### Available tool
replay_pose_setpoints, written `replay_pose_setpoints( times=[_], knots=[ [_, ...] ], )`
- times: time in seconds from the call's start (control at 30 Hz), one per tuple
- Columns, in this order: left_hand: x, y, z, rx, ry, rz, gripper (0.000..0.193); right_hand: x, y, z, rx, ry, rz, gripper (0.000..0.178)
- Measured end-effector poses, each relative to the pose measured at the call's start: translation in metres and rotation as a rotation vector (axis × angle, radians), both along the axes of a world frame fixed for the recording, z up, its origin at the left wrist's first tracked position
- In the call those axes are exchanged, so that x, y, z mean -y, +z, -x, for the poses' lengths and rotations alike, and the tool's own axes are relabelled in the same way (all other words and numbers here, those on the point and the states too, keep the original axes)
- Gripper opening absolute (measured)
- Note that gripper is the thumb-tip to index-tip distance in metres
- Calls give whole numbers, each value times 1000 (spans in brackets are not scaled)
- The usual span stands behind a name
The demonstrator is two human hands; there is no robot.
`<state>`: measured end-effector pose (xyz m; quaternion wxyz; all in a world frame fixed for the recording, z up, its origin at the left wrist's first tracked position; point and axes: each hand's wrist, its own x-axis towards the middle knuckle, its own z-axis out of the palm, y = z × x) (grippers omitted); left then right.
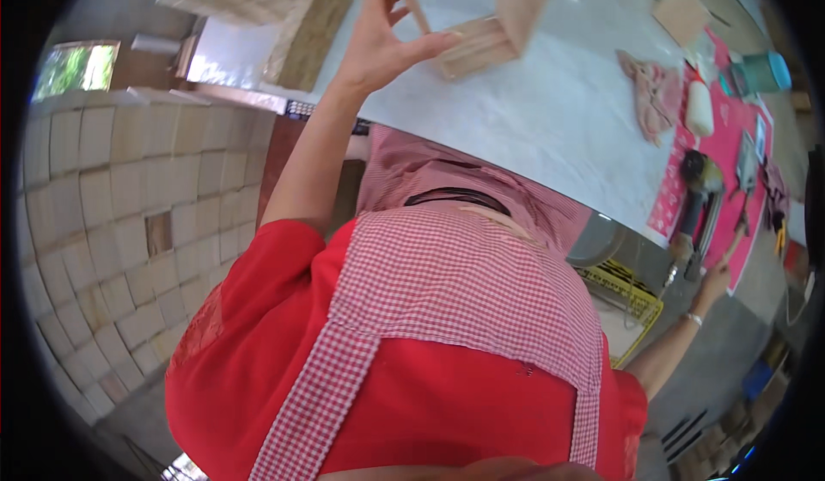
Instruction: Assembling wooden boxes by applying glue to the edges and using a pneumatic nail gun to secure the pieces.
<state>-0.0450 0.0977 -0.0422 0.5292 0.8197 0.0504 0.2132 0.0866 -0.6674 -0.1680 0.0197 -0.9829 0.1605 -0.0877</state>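
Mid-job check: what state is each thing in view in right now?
Left hand: closed on a thin wooden board
Thin wooden board: gripped, tilted
Wide wooden panel: raised from the table
Right hand: at the tools, grip unclear
Rag: crumpled
Pink cloth: spread out
White bottle: upright or lying, cannot tell
Pale blocks: stacked
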Motion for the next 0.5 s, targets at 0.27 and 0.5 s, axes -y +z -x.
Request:
replay_pose_setpoints(
  times=[0.27,0.5],
  knots=[
    [-13,2,4,-62,-57,98,117,-352,91,109,86,833,-617,42],
    [-7,8,0,-77,-46,51,114,-503,61,119,-147,1157,-777,60]
  ],
)
